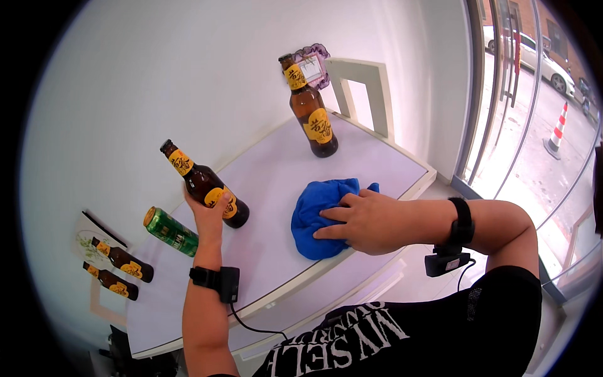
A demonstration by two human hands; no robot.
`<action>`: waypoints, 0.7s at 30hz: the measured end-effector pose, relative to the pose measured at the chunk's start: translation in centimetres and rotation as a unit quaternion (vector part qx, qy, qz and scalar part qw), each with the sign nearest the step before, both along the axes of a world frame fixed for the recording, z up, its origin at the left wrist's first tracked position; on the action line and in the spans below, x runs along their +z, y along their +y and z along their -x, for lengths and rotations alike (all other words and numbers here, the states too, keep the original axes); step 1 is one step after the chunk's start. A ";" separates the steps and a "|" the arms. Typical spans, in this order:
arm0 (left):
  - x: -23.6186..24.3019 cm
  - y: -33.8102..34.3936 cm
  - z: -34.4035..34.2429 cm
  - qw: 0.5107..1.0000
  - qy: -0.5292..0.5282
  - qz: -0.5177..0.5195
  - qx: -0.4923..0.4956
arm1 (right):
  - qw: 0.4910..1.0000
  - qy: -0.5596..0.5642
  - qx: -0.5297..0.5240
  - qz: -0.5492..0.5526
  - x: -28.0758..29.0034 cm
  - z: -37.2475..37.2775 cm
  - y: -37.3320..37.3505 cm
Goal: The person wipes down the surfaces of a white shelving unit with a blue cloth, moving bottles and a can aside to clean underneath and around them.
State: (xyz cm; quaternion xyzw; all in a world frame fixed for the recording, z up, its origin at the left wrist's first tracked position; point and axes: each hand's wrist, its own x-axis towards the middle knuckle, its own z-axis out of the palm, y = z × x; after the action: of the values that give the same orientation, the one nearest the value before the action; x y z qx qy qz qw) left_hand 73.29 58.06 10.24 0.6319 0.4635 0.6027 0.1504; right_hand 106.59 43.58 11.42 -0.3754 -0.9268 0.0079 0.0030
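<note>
My left hand (206,204) is wrapped round the lower half of a brown glass beer bottle (200,178) with yellow labels, its cap end pointing to the upper left. Whether that bottle rests on the table cannot be told. My right hand (361,223) lies spread on a bunched blue cloth (317,201) on the tabletop, pressing it from above. Just left of my left forearm stands a green can (171,231) with a gold-coloured top. Another brown beer bottle (309,113) stands at the far side of the table.
Two more brown bottles, one (122,259) beside the other (111,281), stand at the table's left end. The pale tabletop (264,264) has a white edge. A chair back (364,94) and a small purple-frilled frame (314,66) are behind. Glass doors (502,125) are at right.
</note>
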 end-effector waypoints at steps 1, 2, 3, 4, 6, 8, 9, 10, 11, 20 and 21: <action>0.4 -0.3 -0.4 0.998 0.028 -0.034 0.044 | 1.000 -0.001 0.006 -0.008 -0.1 -0.1 -0.1; 1.4 -0.9 -1.4 0.991 0.074 -0.089 0.067 | 1.000 -0.001 0.006 -0.016 -0.3 -0.3 -0.1; 2.8 -2.0 -2.4 0.978 0.120 -0.144 0.090 | 1.000 -0.001 0.006 -0.024 -0.4 -0.5 0.0; 3.9 -2.6 -3.5 0.961 0.163 -0.197 0.108 | 1.000 0.002 0.003 -0.028 -0.8 -0.9 0.2; 6.1 -4.0 -5.4 0.967 0.184 -0.174 0.003 | 0.999 0.013 0.016 -0.034 -1.2 -0.9 0.4; 8.3 -4.4 -8.4 0.978 0.170 -0.059 -0.105 | 0.999 0.011 0.019 -0.041 -1.4 -0.8 0.6; 9.1 -3.6 -9.3 0.982 0.116 0.034 -0.146 | 0.999 0.012 0.024 -0.046 -1.3 -0.7 0.5; 9.4 -2.6 -10.2 0.978 0.083 0.063 -0.181 | 0.999 0.013 0.028 -0.041 -1.1 -0.5 0.4; 9.1 -1.1 -11.4 0.970 0.048 0.090 -0.220 | 0.999 0.013 0.026 -0.037 -0.9 -0.5 0.3; 0.8 8.4 -21.2 0.956 0.009 0.203 -0.210 | 0.999 0.025 0.004 -0.033 -1.3 -0.4 0.2; 0.4 8.9 -21.7 0.957 0.014 0.210 -0.198 | 0.999 0.023 0.009 -0.034 -1.2 -0.5 0.2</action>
State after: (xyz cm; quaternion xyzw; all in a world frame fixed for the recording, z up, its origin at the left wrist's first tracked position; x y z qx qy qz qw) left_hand 95.02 66.93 10.66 0.6739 0.4471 0.4408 0.3894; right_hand 107.14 43.81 10.20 -0.3663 -0.9296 -0.0146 0.0374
